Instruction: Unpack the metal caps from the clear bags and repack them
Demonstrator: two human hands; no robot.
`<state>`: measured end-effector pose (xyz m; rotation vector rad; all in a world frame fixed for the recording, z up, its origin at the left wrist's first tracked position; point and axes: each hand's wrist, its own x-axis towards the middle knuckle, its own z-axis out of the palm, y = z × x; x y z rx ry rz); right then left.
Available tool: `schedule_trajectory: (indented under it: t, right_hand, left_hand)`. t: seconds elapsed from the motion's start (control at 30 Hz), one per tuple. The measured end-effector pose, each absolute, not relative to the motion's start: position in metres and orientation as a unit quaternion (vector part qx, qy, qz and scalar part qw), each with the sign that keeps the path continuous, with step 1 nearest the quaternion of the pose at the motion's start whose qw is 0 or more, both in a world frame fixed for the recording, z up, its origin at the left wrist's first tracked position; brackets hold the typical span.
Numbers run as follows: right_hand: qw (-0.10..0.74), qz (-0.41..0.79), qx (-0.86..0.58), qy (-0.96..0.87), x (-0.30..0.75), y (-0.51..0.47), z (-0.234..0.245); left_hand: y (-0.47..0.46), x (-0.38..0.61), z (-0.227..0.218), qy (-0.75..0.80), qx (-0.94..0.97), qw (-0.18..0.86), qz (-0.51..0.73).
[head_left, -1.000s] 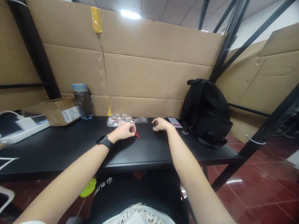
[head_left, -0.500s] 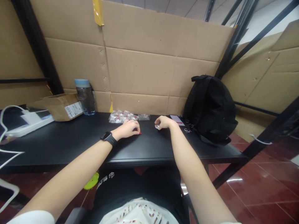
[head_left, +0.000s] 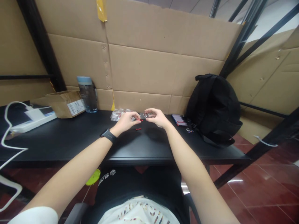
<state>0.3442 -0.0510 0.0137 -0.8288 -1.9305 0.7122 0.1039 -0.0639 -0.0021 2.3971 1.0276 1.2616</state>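
My left hand (head_left: 126,123), with a black watch on its wrist, pinches a small red strip-like piece (head_left: 141,120) between thumb and fingertips. Just right of it, my right hand (head_left: 157,117) is curled, thumb and fingers around a small clear, shiny piece (head_left: 146,115); its exact kind is too small to make out. The two hands are close together above the black table. A second small red piece (head_left: 138,129) lies on the tabletop below them. Behind my left hand is a pile of clear plastic packets (head_left: 116,114) with red bits inside, partly hidden.
On the left stand a cardboard box (head_left: 66,104), a water bottle (head_left: 87,96) and a white power strip (head_left: 34,123) with cables. To the right are a phone (head_left: 178,119), a small keyring (head_left: 188,129) and a black backpack (head_left: 213,109). A cardboard wall (head_left: 144,68) closes the back.
My left hand has lifted from the table with a red piece, uncovering another on the tabletop. My right hand has moved left, bringing the clear piece beside it. The view has shifted slightly.
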Motion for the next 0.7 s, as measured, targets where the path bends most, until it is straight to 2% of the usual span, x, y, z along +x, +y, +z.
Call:
schedule_trajectory:
  t: [0.27,0.7]
  right_hand:
    - [0.486,0.401,-0.278,-0.726,0.334,-0.056,0.008]
    - [0.499,0.343,-0.268,-0.749,0.311,-0.058,0.006]
  left_hand:
    - [-0.069,0.104,0.004,0.392,0.807,0.051,0.439]
    - [-0.073,0.108,0.006,0.378,0.793,0.016,0.479]
